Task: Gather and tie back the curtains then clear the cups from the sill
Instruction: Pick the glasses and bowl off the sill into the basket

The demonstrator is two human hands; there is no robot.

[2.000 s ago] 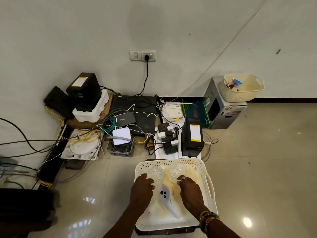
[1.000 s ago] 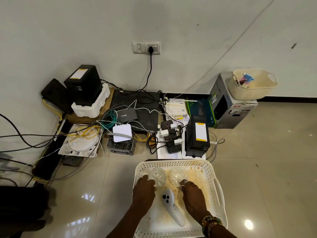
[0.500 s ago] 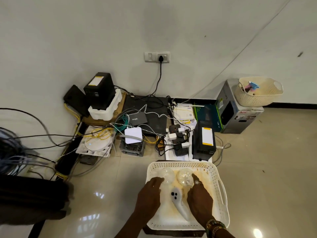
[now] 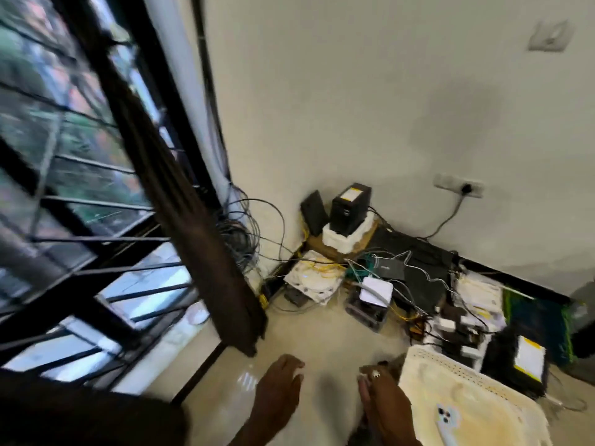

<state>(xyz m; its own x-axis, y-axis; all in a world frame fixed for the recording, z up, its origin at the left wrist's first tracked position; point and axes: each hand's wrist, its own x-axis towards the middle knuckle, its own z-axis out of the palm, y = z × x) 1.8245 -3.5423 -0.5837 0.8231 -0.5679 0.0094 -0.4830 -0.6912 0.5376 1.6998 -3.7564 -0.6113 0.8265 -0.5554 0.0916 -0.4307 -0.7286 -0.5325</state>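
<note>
Your left hand (image 4: 279, 392) and right hand (image 4: 384, 405) hover over the glossy beige floor tiles (image 4: 322, 336), both empty, fingers loosely apart, so neither grip is clamped on anything. The right hand sits just beside the rim of the white perforated plastic basket (image 4: 428, 362), which rests on the floor at the lower right. A pale blue phone-like object (image 4: 446, 421) lies inside the basket; no cups can be made out in its visible part, which is partly cut off by the frame edge.

The dark brown fabric curtain (image 4: 199, 252) hangs gathered into 1 narrow column in front of the black-barred window (image 4: 64, 194), its hem just above the floor near your left hand. Whether a tie holds it cannot be told through the motion blur. The pale sill (image 4: 180, 333) below the bars shows no distinct cup.

A tangle of grey cables (image 4: 244, 239) and black network boxes (image 4: 351, 207) crowd the wall corner, well clear of both hands. Judged from this layout, the clearing step appears largely done.
</note>
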